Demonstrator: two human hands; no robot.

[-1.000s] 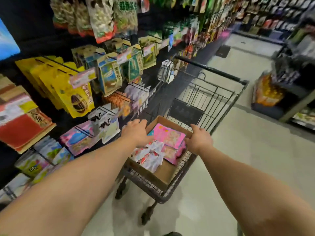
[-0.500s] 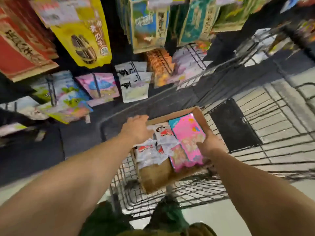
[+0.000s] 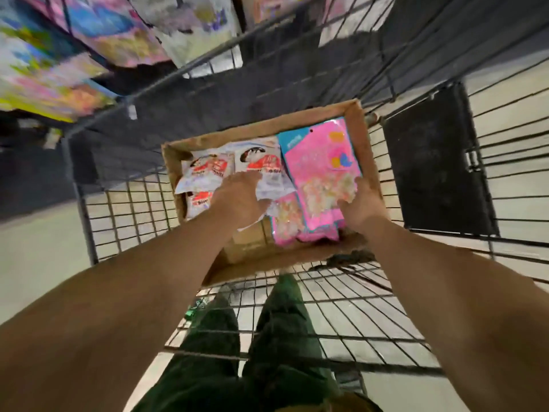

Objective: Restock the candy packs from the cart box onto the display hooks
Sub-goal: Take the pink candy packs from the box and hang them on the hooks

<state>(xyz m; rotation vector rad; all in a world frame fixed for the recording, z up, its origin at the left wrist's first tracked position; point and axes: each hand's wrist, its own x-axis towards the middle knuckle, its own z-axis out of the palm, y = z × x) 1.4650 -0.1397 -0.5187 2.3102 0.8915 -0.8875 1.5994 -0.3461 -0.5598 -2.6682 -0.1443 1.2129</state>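
A cardboard box (image 3: 368,150) sits in the cart. White-and-red packs (image 3: 208,169) lie flat at its left. Pink packs (image 3: 318,162) are stacked at its right.

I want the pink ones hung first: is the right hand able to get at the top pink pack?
Likely yes: the right hand already touches the top pink pack's near end, and nothing covers it.
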